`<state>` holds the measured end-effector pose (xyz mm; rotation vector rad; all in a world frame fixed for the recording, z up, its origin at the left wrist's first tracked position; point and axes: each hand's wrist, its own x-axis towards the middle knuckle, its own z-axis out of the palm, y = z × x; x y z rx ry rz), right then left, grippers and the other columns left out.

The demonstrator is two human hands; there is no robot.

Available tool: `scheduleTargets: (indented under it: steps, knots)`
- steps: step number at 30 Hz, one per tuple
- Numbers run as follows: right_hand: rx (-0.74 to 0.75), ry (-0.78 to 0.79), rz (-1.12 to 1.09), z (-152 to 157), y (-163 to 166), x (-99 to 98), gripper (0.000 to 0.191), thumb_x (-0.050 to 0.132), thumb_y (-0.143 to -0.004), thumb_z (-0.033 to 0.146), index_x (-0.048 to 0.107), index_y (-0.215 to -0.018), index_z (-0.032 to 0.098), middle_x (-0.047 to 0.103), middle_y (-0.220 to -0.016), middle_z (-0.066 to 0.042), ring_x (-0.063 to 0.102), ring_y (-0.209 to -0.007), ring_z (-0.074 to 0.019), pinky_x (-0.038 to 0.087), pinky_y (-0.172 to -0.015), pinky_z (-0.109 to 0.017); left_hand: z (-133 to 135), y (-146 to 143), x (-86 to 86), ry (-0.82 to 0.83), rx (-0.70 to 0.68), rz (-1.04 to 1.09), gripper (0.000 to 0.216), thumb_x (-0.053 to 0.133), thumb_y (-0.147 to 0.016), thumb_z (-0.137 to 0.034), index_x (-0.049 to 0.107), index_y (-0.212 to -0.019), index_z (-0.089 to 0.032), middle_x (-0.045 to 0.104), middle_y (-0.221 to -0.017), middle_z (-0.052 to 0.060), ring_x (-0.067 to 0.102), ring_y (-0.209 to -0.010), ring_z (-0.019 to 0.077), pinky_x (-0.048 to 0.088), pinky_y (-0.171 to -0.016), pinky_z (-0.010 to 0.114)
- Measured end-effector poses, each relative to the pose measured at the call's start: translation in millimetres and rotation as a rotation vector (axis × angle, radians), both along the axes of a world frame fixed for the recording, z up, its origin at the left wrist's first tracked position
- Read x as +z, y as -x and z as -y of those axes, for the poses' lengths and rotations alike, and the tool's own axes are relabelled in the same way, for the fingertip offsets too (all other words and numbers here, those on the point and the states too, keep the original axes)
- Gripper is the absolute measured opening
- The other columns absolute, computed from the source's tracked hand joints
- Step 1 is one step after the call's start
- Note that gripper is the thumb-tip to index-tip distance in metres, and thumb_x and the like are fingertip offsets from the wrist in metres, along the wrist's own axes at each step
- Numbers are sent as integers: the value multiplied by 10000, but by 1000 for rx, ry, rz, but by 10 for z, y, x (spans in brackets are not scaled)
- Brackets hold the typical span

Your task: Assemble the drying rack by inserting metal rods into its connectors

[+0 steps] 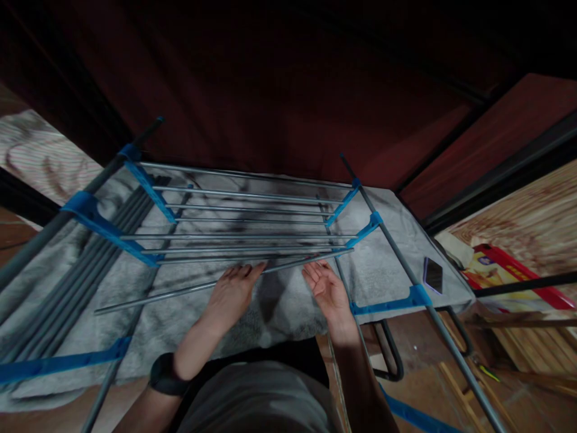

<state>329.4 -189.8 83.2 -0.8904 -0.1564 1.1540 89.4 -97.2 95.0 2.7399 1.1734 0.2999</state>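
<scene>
Loose rod [180, 291] runs lower-left to upper-right, past both hands' fingertips. Left hand [232, 293] open, fingertips on rod; right hand [327, 287] open, palm up, just beside rod, gripping nothing.

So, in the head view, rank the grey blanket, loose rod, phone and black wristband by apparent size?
1. grey blanket
2. loose rod
3. black wristband and phone: these look alike, and the wristband is nearer the camera, so unranked.

Long metal rod [180, 291], slanted (left end nearer)
</scene>
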Motion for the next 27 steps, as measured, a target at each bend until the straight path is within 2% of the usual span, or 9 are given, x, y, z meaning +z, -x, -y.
scheduleTargets:
  steps: [3, 8, 13, 17, 22, 27]
  knots:
    - [-24, 11, 14, 8, -43, -98, 202, 847, -787, 236, 726, -944, 272, 816, -1125, -14, 749, -1143, -212, 576, -1122, -438, 18, -2, -124, 9, -8, -58, 645, 414, -930, 18, 669, -1471, -223, 790, -1173, 123, 760, -1081, 281, 567, -1021, 436]
    - [-104, 85, 104, 1, -144, -315, 239, 899, -792, 316, 694, -902, 263, 795, -1010, 14, 761, -1036, -179, 586, -1100, -400, -11, 42, -304, 65, -19, -67, 573, 421, -963, -18, 693, -1432, -205, 798, -1142, 119, 762, -1067, 279, 551, -1015, 429]
    - [-239, 120, 119, 17, -351, -549, 229, 875, -794, 289, 656, -849, 257, 789, -884, 33, 770, -910, -148, 637, -966, -321, -122, 246, -515, 50, 22, -23, 417, 446, -1007, -154, 763, -1276, -199, 812, -1100, 128, 758, -1002, 291, 544, -954, 447]
    - [-289, 176, 98, 88, -533, -735, 229, 852, -715, 203, 650, -814, 247, 784, -804, 31, 777, -832, -154, 652, -867, -304, -135, 512, -668, 15, 105, -27, 396, 406, -1030, -221, 773, -1179, -198, 812, -1036, 126, 741, -978, 300, 519, -940, 457]
    - [-308, 231, 126, 171, -657, -898, 220, 815, -667, 195, 669, -822, 248, 791, -837, 12, 777, -866, -185, 649, -868, -348, -84, 795, -754, -5, 194, -4, 385, 412, -1036, -236, 766, -1186, -222, 812, -1083, 120, 721, -1040, 307, 468, -1027, 480]
    - [-284, 258, 237, 196, -773, -1007, 211, 818, -680, 276, 621, -755, 268, 746, -824, 16, 758, -914, -212, 628, -979, -435, -97, 968, -767, -25, 301, 18, 370, 428, -1037, -252, 773, -1168, -218, 803, -1090, 131, 705, -1053, 316, 443, -1066, 502]
